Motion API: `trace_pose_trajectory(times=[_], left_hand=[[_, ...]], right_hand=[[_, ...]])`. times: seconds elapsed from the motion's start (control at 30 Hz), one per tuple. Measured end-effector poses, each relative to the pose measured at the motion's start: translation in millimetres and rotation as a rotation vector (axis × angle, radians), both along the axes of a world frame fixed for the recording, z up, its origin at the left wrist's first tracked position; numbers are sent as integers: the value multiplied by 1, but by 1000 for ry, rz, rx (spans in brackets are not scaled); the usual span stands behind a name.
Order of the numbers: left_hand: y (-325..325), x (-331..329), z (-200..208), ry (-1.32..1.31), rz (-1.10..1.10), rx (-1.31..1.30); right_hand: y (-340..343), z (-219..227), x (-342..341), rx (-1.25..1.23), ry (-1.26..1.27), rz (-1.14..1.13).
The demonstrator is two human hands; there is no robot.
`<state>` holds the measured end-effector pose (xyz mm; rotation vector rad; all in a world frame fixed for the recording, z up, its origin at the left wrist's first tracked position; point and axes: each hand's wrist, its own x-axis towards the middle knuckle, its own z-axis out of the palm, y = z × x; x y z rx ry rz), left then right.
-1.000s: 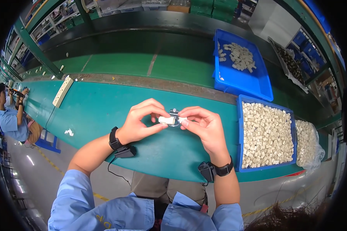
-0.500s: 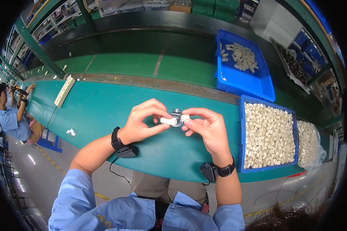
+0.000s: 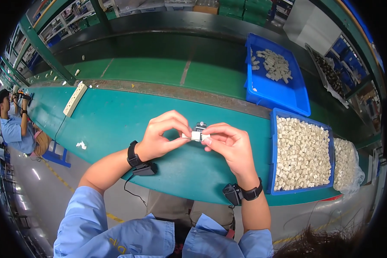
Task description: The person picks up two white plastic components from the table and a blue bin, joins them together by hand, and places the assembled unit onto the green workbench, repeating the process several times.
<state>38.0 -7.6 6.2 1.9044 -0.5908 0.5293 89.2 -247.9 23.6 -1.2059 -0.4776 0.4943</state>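
Over the middle of the green table, both hands come together at a small dark metal fixture (image 3: 201,126). My left hand (image 3: 159,135) pinches the left end of a short white plastic cylinder (image 3: 195,136) between thumb and forefinger. From the other side, my right hand (image 3: 231,144) pinches a small white plastic piece (image 3: 206,136) with thumb and fingertips. The two white parts meet end to end in front of the fixture; whether they are joined I cannot tell. Fingertips cover part of both.
A blue bin (image 3: 272,150) full of small white pieces stands right of my hands, beside a clear bag (image 3: 347,165) of similar ones. Behind it, a blue tray (image 3: 296,92) holds white cylinders. A power strip (image 3: 75,99) lies far left, near a seated co-worker (image 3: 15,124).
The white cylinder and the piece in my right hand have come together end to end; before, a gap showed between them. The whole view has shifted slightly.
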Motion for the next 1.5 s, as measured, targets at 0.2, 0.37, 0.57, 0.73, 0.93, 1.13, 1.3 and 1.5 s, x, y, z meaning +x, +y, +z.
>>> trace_pose_trajectory(times=[0.2, 0.37, 0.57, 0.73, 0.93, 1.13, 1.3, 1.5], left_hand=[[-6, -6, 5, 108, 45, -83], [-4, -5, 1, 45, 55, -76], [0, -2, -4, -24, 16, -25], [1, -1, -6, -2, 16, -65], [-10, -7, 0, 202, 25, -234], [-8, -2, -6, 194, -28, -264], [-15, -6, -9, 217, -60, -537], [-6, -5, -16, 51, -98, -319]], right_hand=[[0, 2, -2, 6, 101, 38], [3, 2, -4, 20, 44, -20], [4, 2, -8, 16, 24, 37], [13, -1, -16, 37, -25, 54], [11, -5, -15, 49, 94, -3], [8, -3, -9, 91, 75, -81], [10, -1, -12, 115, -57, -117], [8, 1, -17, 55, -9, -111]])
